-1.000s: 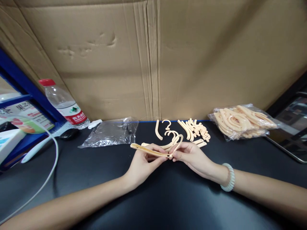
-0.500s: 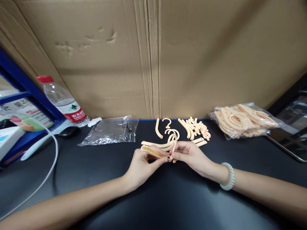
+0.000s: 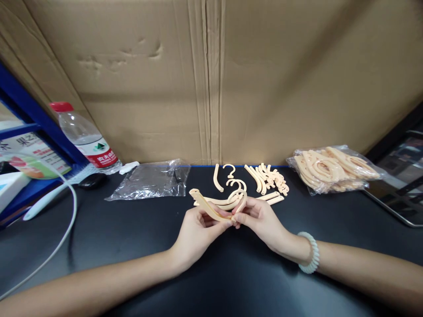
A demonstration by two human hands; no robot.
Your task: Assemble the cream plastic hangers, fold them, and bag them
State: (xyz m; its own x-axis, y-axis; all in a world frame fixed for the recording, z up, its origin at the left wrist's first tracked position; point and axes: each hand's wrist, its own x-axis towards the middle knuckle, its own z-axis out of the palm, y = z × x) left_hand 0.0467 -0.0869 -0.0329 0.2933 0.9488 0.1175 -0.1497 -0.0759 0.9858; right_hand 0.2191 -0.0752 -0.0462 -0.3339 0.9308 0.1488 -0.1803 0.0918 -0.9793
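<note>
My left hand pinches a cream plastic hanger arm that slants up to the left above the black table. My right hand grips a curved cream hook piece where it meets the arm's right end. Both hands meet at the table's middle. Behind them lie loose cream hanger parts: hooks, curved arms and short bars. A white bead bracelet is on my right wrist.
A clear bag of cream hanger parts lies at the back right, an empty clear bag at the back left. A water bottle, a white cable and blue shelving are on the left. A cardboard wall stands behind.
The hanger arm's left end has tilted upward in my left hand. Both hands have stayed together at the table's middle, shifting slightly.
</note>
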